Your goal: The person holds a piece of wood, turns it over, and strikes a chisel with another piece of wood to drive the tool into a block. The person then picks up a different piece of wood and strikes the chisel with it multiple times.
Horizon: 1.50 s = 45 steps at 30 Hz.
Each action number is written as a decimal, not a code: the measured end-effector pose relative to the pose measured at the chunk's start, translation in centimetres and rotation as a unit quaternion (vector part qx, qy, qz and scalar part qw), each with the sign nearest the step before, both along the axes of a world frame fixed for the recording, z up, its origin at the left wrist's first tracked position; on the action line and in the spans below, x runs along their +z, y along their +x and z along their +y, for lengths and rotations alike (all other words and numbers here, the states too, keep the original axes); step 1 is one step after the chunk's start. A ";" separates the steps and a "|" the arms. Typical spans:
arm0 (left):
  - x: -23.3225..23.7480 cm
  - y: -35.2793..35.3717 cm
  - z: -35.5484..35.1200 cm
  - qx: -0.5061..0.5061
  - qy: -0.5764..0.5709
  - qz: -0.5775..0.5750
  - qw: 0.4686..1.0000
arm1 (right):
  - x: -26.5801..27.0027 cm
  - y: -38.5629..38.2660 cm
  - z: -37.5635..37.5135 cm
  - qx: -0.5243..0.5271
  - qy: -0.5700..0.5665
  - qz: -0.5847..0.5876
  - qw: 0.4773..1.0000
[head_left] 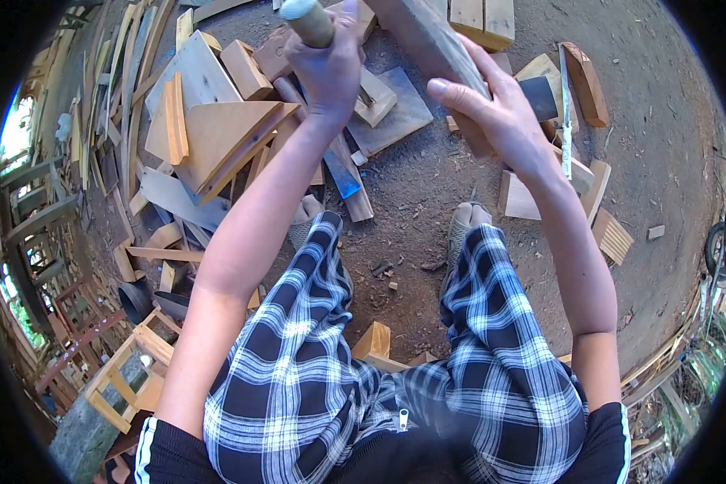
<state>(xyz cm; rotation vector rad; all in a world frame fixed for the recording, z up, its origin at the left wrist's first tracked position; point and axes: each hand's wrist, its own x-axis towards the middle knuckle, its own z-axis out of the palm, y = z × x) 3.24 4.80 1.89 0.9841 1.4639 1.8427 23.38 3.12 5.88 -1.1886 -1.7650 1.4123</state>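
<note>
At the top centre, my left hand [328,68] is wrapped round a thick round wooden handle [310,24] with a pale end. My right hand [500,109] grips a long wooden block [431,44] that slants from the top edge down toward the ground; its thumb lies on the near face and its fingers along the far side. Between and below the hands lie a small wood piece [376,95] and a flat grey board [395,117] on the dirt. The far end of the block is cut off by the frame.
Wood offcuts [226,141] are heaped at the left, with long strips [125,89] behind. A small wooden frame [129,375] stands lower left. More blocks [585,85] and a ridged piece [613,236] lie at the right. My feet [469,216] rest on the dirt.
</note>
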 end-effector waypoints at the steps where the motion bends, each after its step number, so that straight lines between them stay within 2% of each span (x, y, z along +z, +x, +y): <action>1: 0.2 0.2 -0.4 0.000 0.001 0.000 1.000 | 0.5 -0.1 0.2 0.000 0.001 0.000 1.000; 3: 0.9 0.9 -0.8 -0.008 -0.035 0.080 0.996 | 2.5 -0.6 0.7 -0.012 0.037 0.006 0.999; 5: 0.4 0.8 -0.7 -0.002 -0.020 0.095 0.995 | 6.4 -1.3 1.1 -0.016 0.035 -0.007 0.999; 7: -1.8 -0.2 0.0 0.022 0.096 0.193 0.976 | 10.4 -2.1 0.8 -0.013 -0.064 0.012 0.998; 8: -1.5 0.0 -0.1 0.021 0.097 0.194 0.976 | 11.7 -2.4 0.5 -0.013 -0.096 0.018 0.995; 10: -0.5 0.6 -0.6 0.012 0.124 0.175 0.977 | 12.9 -2.6 -0.1 0.100 0.038 -0.074 0.991; 11: -0.2 0.8 -0.8 0.008 0.133 0.169 0.977 | 12.7 -2.5 0.0 0.123 0.084 -0.093 0.984; 13: 0.3 0.9 -1.2 -0.062 0.143 0.064 0.986 | 12.2 -2.3 0.3 0.162 0.177 -0.125 0.963; 15: 0.8 1.3 -1.2 -0.030 0.165 0.089 0.982 | 12.9 -2.6 0.0 0.117 0.174 -0.096 0.973; 16: 0.8 1.4 -1.5 -0.006 0.096 0.127 0.987 | 12.9 -3.0 -0.5 0.075 0.189 -0.090 0.975; 17: 0.9 1.4 -1.4 0.002 0.091 0.152 0.984 | 12.9 -3.4 -1.0 0.032 0.203 -0.084 0.975; 18: 1.0 1.4 -1.4 0.010 0.087 0.177 0.980 | 12.8 -2.8 -0.5 0.062 0.206 0.017 0.976; 19: 1.2 1.4 -1.3 0.019 0.083 0.201 0.976 | 12.4 -2.6 -0.2 0.073 0.176 -0.014 0.982; 21: 1.0 1.5 -1.2 -0.017 0.114 0.100 0.988 | 12.0 -2.4 0.5 0.097 0.118 -0.080 0.985; 22: 0.9 1.4 -1.3 -0.019 0.142 0.086 0.986 | 12.5 -2.0 0.3 0.147 0.120 -0.104 0.976; 25: 0.7 1.1 -1.4 -0.014 0.112 0.076 0.991 | 14.0 -1.3 2.9 0.258 -0.054 -0.100 0.960; 26: 0.8 1.4 -1.6 -0.008 0.103 0.057 0.993 | 11.7 -1.5 2.1 0.197 0.107 -0.057 0.973; 27: 0.9 1.7 -1.7 -0.003 0.095 0.038 0.995 | 10.9 -1.9 2.0 0.167 0.170 -0.006 0.971; 28: 0.8 1.7 -1.6 0.008 0.116 0.085 0.990 | 10.1 -2.3 1.9 0.133 0.238 0.040 0.961; 29: 0.1 1.1 -1.3 -0.031 0.106 0.066 0.992 | 9.4 -2.6 1.8 0.097 0.305 0.078 0.944; 30: -0.6 0.6 -1.0 -0.070 0.095 0.048 0.992 | 11.9 -2.1 1.1 0.168 0.230 -0.071 0.956; 31: -1.2 0.1 -0.7 -0.107 0.081 0.029 0.991 | 11.6 -1.9 1.4 0.198 0.157 -0.098 0.963; 33: 0.4 0.2 -1.6 -0.081 0.139 0.134 0.978 | 11.2 -1.4 2.0 0.247 0.016 -0.166 0.955; 34: 1.1 0.9 -1.7 -0.063 0.135 0.092 0.985 | 10.1 -1.6 0.9 0.185 0.118 -0.107 0.970; 36: 1.0 0.7 -1.4 -0.065 0.107 0.070 0.990 | 10.1 -1.7 0.4 0.125 0.219 -0.045 0.966; 37: 1.1 0.6 -1.3 -0.071 0.079 0.049 0.993 | 10.9 -1.6 0.7 0.100 0.047 -0.011 0.994; 38: 1.2 0.0 -1.4 -0.111 0.020 0.021 0.993 | 10.0 -1.3 0.9 0.089 -0.041 0.007 0.995; 39: 1.3 -0.5 -1.3 -0.112 0.020 0.021 0.993 | 9.1 -1.1 1.1 0.069 -0.127 0.024 0.989; 41: 1.7 -1.3 -0.7 -0.199 -0.033 -0.031 0.979 | 2.7 -0.5 1.5 0.011 0.047 -0.004 0.999; 42: 1.9 -1.7 -0.3 -0.241 -0.057 -0.057 0.967 | 2.6 -0.2 1.3 0.023 0.033 0.002 0.999; 45: 1.6 -2.8 0.1 -0.237 -0.054 -0.065 0.968 | 1.9 0.0 0.6 0.016 -0.004 0.041 0.999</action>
